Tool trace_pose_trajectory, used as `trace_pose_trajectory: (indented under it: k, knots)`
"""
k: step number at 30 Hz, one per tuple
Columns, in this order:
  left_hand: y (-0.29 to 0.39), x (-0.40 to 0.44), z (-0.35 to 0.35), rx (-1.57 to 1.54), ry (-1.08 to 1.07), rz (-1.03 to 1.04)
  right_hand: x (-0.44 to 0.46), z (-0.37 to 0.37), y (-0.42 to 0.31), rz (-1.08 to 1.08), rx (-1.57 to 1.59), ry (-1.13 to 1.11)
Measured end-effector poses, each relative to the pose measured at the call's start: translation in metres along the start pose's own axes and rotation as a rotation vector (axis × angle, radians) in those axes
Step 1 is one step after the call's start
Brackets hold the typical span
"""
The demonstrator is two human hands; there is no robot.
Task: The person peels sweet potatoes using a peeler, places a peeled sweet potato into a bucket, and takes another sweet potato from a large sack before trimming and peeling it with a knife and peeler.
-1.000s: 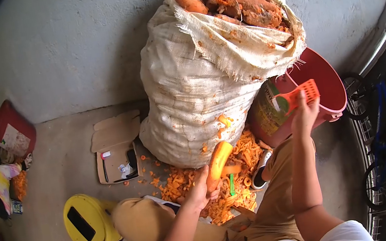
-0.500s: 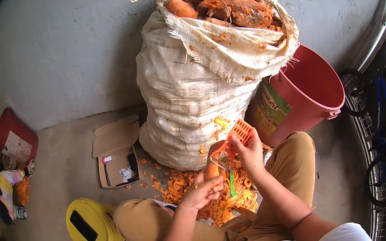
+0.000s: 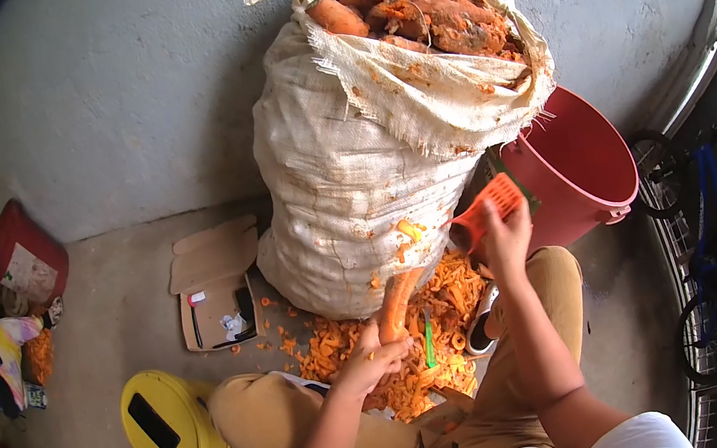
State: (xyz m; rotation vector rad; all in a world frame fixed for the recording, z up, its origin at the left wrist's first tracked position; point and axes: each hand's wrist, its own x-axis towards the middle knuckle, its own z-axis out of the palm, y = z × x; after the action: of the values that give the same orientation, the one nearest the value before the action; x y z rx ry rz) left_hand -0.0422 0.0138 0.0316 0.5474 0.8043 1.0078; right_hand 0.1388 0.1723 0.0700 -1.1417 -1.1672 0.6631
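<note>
- The left hand (image 3: 374,361) has its grip closed around the near end of one carrot (image 3: 400,303).
- This carrot is in the middle of the scene, above the peelings (image 3: 317,349), and its free end points to the far side, toward the sack (image 3: 343,180).
- The right hand (image 3: 509,237) has its grip clenched on an orange peeler (image 3: 502,191); the peeler is apart from the carrot, to the right and farther, and in this view it overlaps the red bucket (image 3: 552,215).
- The peelings lie in a heap on the floor (image 3: 116,307), between the person's legs and along the near foot of the sack.
- A green tool (image 3: 430,339) is standing out among them, just right of the left hand.
- The sack is upright near the wall (image 3: 127,101), and many more carrots (image 3: 423,6) fill its top.
- The red bucket is just beside the sack on the right.
- On the left there is a cardboard box (image 3: 210,269) with its lid raised, and nearer, a yellow bucket (image 3: 189,425) with a black phone (image 3: 155,423) on its top.
</note>
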Motion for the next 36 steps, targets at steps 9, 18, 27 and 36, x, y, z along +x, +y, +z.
trace_pose_trajectory:
  k: [9, 18, 27, 36]
  knots:
    - [0.0, 0.004, 0.008, 0.228, 0.106, 0.113, -0.075, 0.029, -0.015, -0.04, -0.042, -0.372]
    - [-0.017, 0.012, -0.002, 0.525, 0.165, 0.333, -0.033, 0.007, -0.034, 0.023, 0.041, -0.25]
    - [-0.011, 0.005, 0.004, 0.882, 0.258, 0.347, -0.054, 0.02, -0.016, -0.208, -0.209, -0.205]
    - [-0.012, 0.01, 0.005, 0.897, 0.378, 0.488, -0.056, 0.016, -0.042, 0.032, -0.028, -0.272]
